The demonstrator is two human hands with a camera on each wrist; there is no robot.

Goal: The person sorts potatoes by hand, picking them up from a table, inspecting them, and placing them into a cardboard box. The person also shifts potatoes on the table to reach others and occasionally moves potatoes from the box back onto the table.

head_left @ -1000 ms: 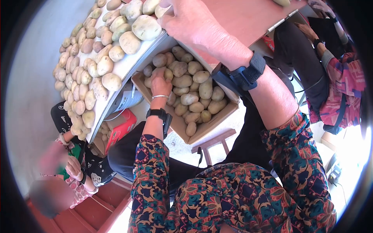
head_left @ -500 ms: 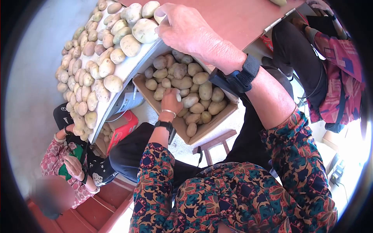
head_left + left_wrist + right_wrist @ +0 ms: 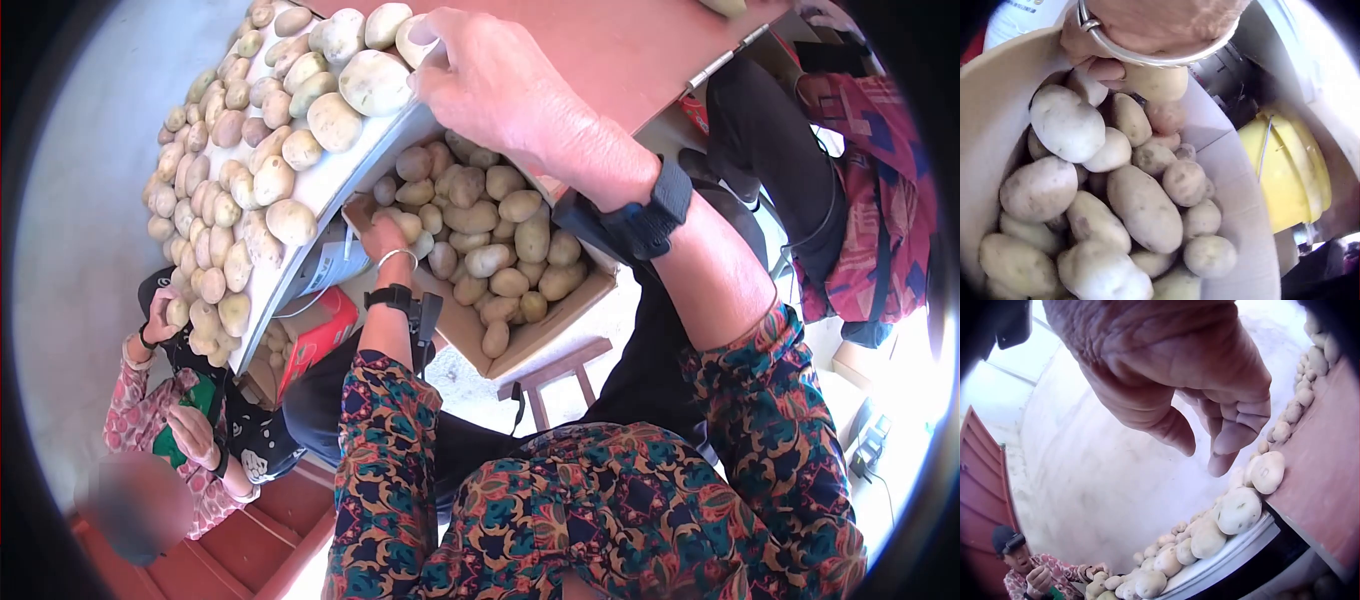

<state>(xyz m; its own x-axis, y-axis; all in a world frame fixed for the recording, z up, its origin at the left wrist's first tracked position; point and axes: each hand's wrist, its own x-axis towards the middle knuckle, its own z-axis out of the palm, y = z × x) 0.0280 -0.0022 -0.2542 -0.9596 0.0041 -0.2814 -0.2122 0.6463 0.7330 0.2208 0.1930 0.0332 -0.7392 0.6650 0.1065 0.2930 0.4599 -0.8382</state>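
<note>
In the head view my left hand [image 3: 382, 238] is inside the left wall of a cardboard box [image 3: 535, 342], its fingers round a potato [image 3: 407, 227]. The left wrist view shows this potato [image 3: 1159, 82] under the palm, above a heap of potatoes [image 3: 1144, 209] in the box. My right hand [image 3: 495, 85] hovers over the corner of the tabletop, beside the nearest large potatoes [image 3: 375, 83]. In the right wrist view its thumb and bent fingers [image 3: 1235, 437] stand apart with nothing between them.
Many potatoes [image 3: 272, 180] cover the white tabletop [image 3: 325, 172], which adjoins a reddish board [image 3: 620, 50]. Below stand a bucket [image 3: 335, 262] and a red carton [image 3: 322, 335]. One person [image 3: 165, 420] sits at the left, another [image 3: 870, 200] at the right. A wooden stool [image 3: 560, 375] is below the box.
My left hand went from the box's left part toward its middle, then back to the left wall, where it now holds a potato. The right hand has barely moved. The left person's hand reached the tabletop potatoes.
</note>
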